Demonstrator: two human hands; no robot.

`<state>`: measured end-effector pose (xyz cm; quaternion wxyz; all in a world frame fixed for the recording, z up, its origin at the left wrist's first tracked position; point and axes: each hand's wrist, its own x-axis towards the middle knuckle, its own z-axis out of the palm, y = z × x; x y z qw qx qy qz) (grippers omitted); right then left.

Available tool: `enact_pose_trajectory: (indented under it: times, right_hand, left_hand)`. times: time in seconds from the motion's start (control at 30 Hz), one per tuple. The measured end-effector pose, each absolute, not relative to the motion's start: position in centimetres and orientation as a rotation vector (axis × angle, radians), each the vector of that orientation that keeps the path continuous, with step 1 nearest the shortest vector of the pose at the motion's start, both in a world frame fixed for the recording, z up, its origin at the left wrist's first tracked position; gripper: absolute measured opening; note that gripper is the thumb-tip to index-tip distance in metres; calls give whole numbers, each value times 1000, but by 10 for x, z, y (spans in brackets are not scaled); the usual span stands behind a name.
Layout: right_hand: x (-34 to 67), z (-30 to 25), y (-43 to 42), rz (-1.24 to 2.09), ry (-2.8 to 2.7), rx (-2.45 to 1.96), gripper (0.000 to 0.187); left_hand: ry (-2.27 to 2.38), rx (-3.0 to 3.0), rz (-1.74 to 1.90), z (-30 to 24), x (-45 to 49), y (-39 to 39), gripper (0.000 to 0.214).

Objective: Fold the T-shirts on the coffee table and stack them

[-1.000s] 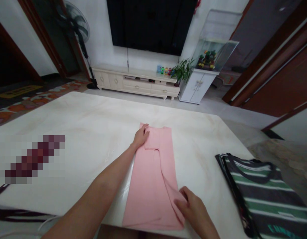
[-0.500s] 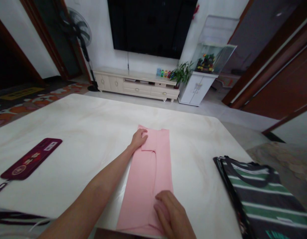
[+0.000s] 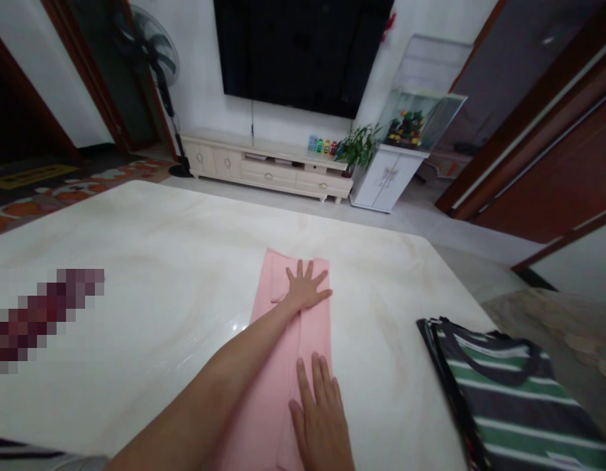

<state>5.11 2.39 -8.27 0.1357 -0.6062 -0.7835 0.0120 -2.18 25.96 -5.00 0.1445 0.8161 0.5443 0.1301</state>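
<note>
A pink garment [image 3: 315, 333], folded into a long narrow strip, lies flat on the pale marbled table [image 3: 381, 314]. My left hand [image 3: 305, 289] is spread flat over its far end, fingers apart. Closer to me, my right hand [image 3: 322, 415] rests on the garment's right side with fingers stretched out. Neither hand grips anything. My left forearm crosses over the strip and hides part of its left half. The garment's near end runs out of the bottom of the view.
Folded shirts lie stacked at the table's right, a green-and-dark striped shirt [image 3: 509, 386] on top. A blurred-out dark red item [image 3: 42, 320] is at the left. Beyond the table stand a low TV cabinet [image 3: 268, 170], a fan [image 3: 158, 59] and a fish tank [image 3: 411, 121].
My left hand has moved right from the garment's far left edge and spread its fingers. My right hand has uncurled and flattened on the cloth.
</note>
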Motion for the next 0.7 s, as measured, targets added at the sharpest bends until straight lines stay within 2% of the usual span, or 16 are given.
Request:
enact_pose_trajectory:
  times: [0.1,0.3,0.47,0.53,0.7]
  right_hand:
    - [54,-88,20,37,-2291,-1742,65]
    - [58,-90,13,77,-2299,-1719,60]
    - [52,-80,13,89,-2247,-1759,56]
    - [50,-76,13,85,-2256,-1774,56]
    - [50,-67,12,84,-2301,-1783,53]
  left_hand:
    - [1623,2305,386,-55,-20,282,71]
    - [1562,2345,352,-47,-31,303,66]
    - [1988,2199,589,-50,-64,285,73]
    - [2090,2088,541,-54,-81,282,81]
    - [2020,1974,319,-44,-100,288,90]
